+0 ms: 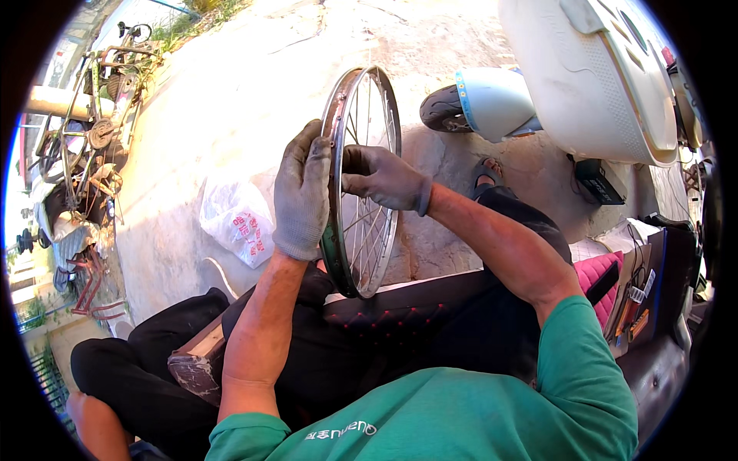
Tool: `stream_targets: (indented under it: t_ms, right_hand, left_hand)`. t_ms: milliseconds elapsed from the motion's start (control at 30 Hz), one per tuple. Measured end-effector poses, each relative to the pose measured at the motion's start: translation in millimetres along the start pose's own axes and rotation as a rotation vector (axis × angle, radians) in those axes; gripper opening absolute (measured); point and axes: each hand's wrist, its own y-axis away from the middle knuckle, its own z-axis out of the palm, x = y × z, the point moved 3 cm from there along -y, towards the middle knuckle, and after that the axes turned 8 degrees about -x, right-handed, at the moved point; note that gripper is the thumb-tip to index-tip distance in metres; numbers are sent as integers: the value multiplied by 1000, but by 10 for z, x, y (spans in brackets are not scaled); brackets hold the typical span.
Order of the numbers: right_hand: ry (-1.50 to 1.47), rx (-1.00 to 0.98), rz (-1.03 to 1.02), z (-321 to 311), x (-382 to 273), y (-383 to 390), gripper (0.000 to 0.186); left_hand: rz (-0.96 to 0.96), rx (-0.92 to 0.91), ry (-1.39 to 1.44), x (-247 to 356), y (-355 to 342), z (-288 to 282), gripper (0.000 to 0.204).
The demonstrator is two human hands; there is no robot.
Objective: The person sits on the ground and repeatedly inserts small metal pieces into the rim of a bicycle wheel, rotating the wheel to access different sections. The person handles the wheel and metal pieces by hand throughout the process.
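Observation:
A bare spoked bicycle wheel (347, 96) without a tire stands upright between my knees, seen nearly edge-on. Brownish stains mark its metal rim, and the lower part of the rim looks dark green. My left hand (304, 192), in a grey work glove, is closed against the outer face of the rim, thumb at its edge. From the right, my gloved right hand (384, 178) reaches across the spokes and grips the wheel at the rim's inner side. Its fingertips are partly hidden, so any small part between them cannot be made out.
A white plastic bag (238, 219) lies on the concrete left of the wheel. Old bicycle frames (100, 131) pile up at far left. A pale scooter (500, 104) stands ahead right, near a black box (600, 182). Another person's dark-trousered leg (146, 361) is at lower left.

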Motion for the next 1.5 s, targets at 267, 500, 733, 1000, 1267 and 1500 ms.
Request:
stream_targets:
  t_ms: [267,500,733,1000,1267,1500]
  right_hand:
    - [27,9,72,-14,-41,-10,23]
    - [20,19,-20,39,-15,-11,24]
    - [10,-1,32,31,-20,-1,24]
    - [53,22,-15,-6,-40,-18,22]
    - [26,-21,-39,16,22,-21,24]
    - [448,58,-49,-344,-533,-6,38]
  left_hand:
    - [28,-6,-40,-37,-19,-25,48]
    - [8,5,-27,-10,-19,-33,45]
    - [23,-11,-92,12,-27,-13,47]
    - [31,-14,-55,-9,-15,-23,49]
    - [25,-23,-20,14,-9,6,52]
    - [97,-18,-277,10,-50,-68,60]
